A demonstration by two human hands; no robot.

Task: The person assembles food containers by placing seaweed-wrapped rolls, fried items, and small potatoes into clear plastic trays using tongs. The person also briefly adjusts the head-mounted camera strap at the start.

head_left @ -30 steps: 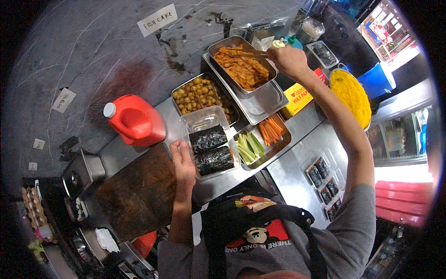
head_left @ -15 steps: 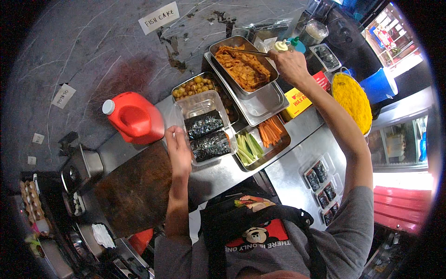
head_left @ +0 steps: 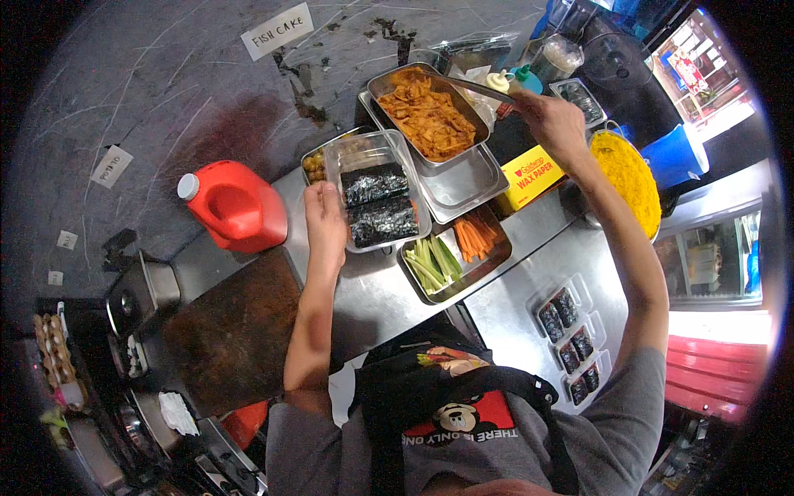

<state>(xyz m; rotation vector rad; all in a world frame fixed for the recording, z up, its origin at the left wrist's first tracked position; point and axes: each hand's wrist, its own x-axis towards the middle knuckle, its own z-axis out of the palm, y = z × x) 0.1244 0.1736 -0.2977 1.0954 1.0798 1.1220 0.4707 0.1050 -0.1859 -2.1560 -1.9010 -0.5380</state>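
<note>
My left hand (head_left: pixel 327 221) grips the left side of a clear plastic container (head_left: pixel 364 150), tilted above the counter. Inside lie two black seaweed rolls (head_left: pixel 383 221) side by side, with bare room at the far end. My right hand (head_left: pixel 550 128) is closed around metal tongs (head_left: pixel 478 88), which reach left over the far edge of a steel pan. Orange-red sauced slices (head_left: pixel 430 120) fill that pan; I cannot make out anything between the tongs' tips. Partly behind the container sits a pan of small brown potatoes (head_left: pixel 314 168).
A steel tray (head_left: pixel 463 183) lies under the pan. Nearer stand cucumber strips (head_left: pixel 432 263) and carrot sticks (head_left: pixel 474 237). A red jug (head_left: pixel 240 207) and dark cutting board (head_left: pixel 236 331) are left; a yellow wax paper box (head_left: pixel 529 179), yellow shreds (head_left: pixel 624 182) and packed rolls (head_left: pixel 571 343) are right.
My left hand has carried the container to the right, covering more of the potatoes. My right hand has drawn right and nearer, and the tongs have come back off the slices.
</note>
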